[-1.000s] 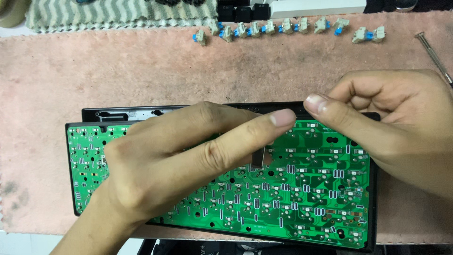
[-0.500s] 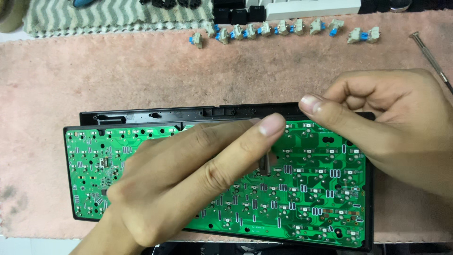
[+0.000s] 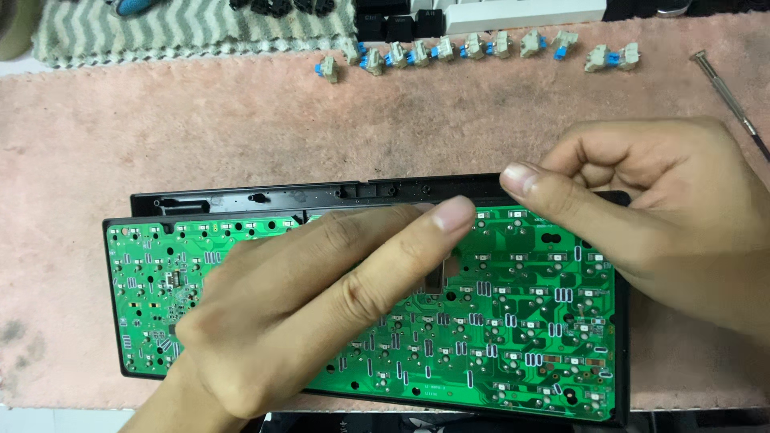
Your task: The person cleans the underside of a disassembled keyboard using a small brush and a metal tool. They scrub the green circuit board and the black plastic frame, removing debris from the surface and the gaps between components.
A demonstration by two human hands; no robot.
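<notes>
The green board [image 3: 513, 321] sits in its black case [image 3: 241, 196] on the pink mat [image 3: 160, 128], placed as before. Your left hand [image 3: 321, 297] still lies flat on it, fingers extended; your right hand [image 3: 650, 200], loosely curled around nothing, has drifted slightly rightward. Switches [image 3: 473, 48] line the mat's top edge.

I look down on a counter [image 3: 48, 413] covered by a worn pink mat [image 3: 200, 136] with dark smudges. A grey-and-white zigzag towel [image 3: 184, 28] lies along the far edge. Even, diffuse light falls across the surface, casting soft shadows.
</notes>
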